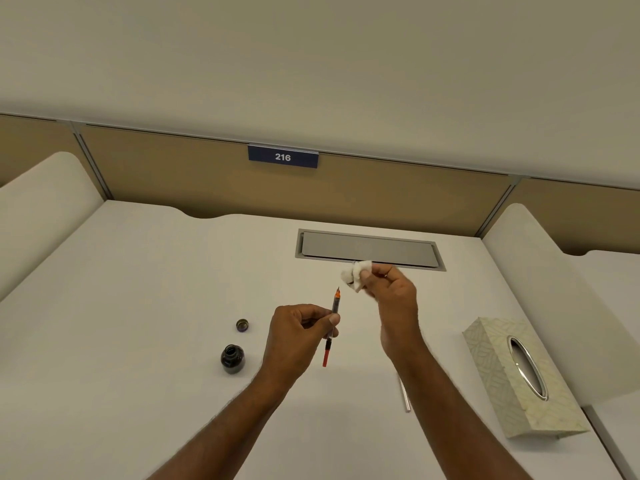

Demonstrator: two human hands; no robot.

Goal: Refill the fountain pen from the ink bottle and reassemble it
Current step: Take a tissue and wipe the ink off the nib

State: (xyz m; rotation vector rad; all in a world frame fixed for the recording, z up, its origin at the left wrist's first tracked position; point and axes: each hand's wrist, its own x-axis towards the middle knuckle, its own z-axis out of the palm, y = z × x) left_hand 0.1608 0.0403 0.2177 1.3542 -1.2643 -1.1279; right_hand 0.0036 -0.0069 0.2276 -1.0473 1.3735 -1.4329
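My left hand (298,336) holds the fountain pen's inner section (331,327) upright above the desk, nib pointing up and away, its red converter end hanging down. My right hand (391,289) pinches a crumpled white tissue (356,273) just right of and above the nib, not touching it. The open ink bottle (232,358) stands on the desk left of my left hand, with its cap (242,325) lying behind it. A clear pen barrel (404,396) lies on the desk, partly hidden by my right forearm.
A patterned tissue box (519,375) lies at the right. A grey cable hatch (369,249) is set into the white desk (138,306) behind my hands. Curved side dividers and a tan partition with a "216" label (283,156) enclose the desk.
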